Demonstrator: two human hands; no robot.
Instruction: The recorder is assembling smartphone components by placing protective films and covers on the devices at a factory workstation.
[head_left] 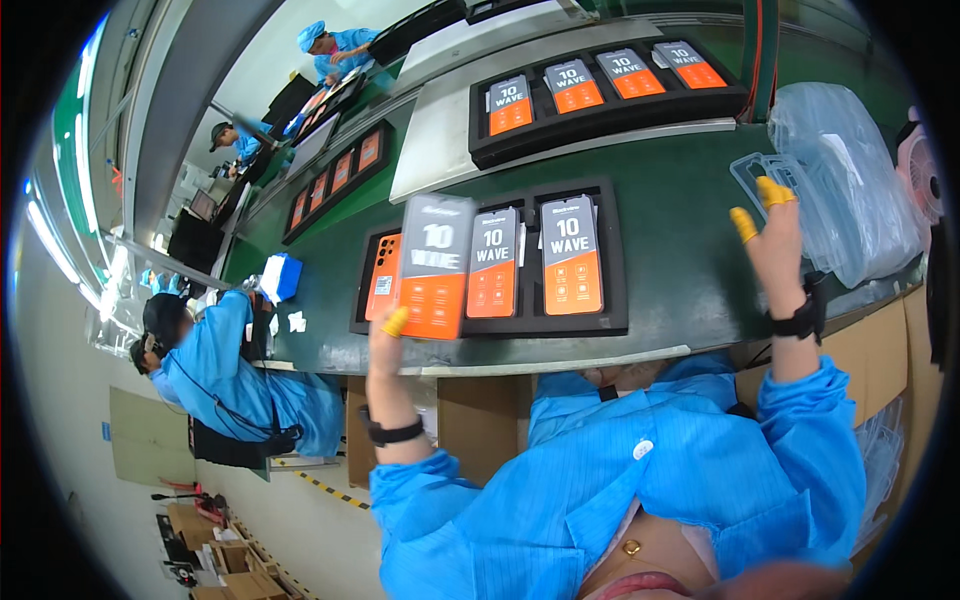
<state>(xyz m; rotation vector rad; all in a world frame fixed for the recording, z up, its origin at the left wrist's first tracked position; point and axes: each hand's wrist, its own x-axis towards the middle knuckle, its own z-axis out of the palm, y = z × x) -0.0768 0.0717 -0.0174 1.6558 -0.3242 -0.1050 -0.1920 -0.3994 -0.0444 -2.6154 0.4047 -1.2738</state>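
A: Where's the phone [436,270]?

B: In the left hand [386,348], raised over the near tray [614,262] by the counter's [685,250] near edge. The thumb presses its lower left corner; the other fingers are hidden, so I can't tell how they grip.

A: And the right hand [776,245]?

B: Nothing in it. Its fingers are spread above the counter's right end, near the clear plastic [850,170].

A: How would the phone handle?

B: Light and stiff, I'd judge, with a slick, breakable face. Both long edges would be a safer hold than one corner.

A: What's in the near tray?

B: Two grey-and-orange phones [491,265] face up toward the right, and an orange-backed phone [381,285] at the left, partly covered by the held one.

A: Other trays?

B: The far tray [560,137], toward the counter's far edge, holds four, faces up. The left tray [338,201] has a row showing orange; too small to tell more.
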